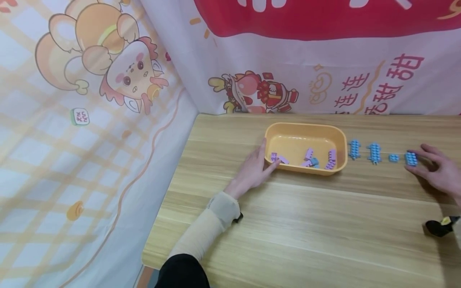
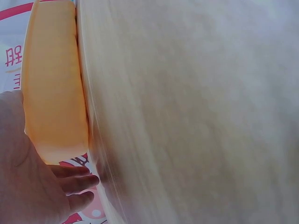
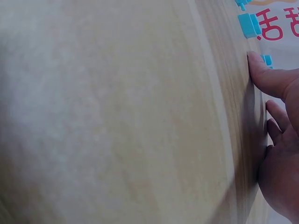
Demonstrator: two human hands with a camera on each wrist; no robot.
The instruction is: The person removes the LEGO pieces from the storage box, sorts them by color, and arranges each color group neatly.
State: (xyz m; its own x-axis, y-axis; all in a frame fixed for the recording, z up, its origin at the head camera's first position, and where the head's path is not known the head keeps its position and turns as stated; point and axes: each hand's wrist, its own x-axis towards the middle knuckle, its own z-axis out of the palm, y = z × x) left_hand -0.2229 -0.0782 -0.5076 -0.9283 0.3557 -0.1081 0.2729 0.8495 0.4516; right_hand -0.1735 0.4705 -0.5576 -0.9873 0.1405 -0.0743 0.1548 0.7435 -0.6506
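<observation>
My left hand (image 1: pixel 252 166) grips the left end of a yellow-orange plastic tray (image 1: pixel 306 171), its thumb at the near rim and its fingers along the end wall. Pink building bricks (image 1: pixel 331 159) and a blue piece (image 1: pixel 314 162) lie inside. My right hand (image 1: pixel 437 166) holds a studded blue brick (image 1: pixel 411 159) on the table between thumb and index finger. In the right wrist view the thumb partly hides that brick (image 3: pixel 266 60). Leftward in a row lie a small blue brick (image 1: pixel 394 158) and two longer blue pieces with side pegs (image 1: pixel 375 153).
The wooden table (image 1: pixel 288 224) meets a printed cloth (image 1: pixel 306 76) at the back. Another printed cloth (image 1: pixel 90 160) hangs along the left side. A black and yellow object (image 1: pixel 441 227) is by the right wrist.
</observation>
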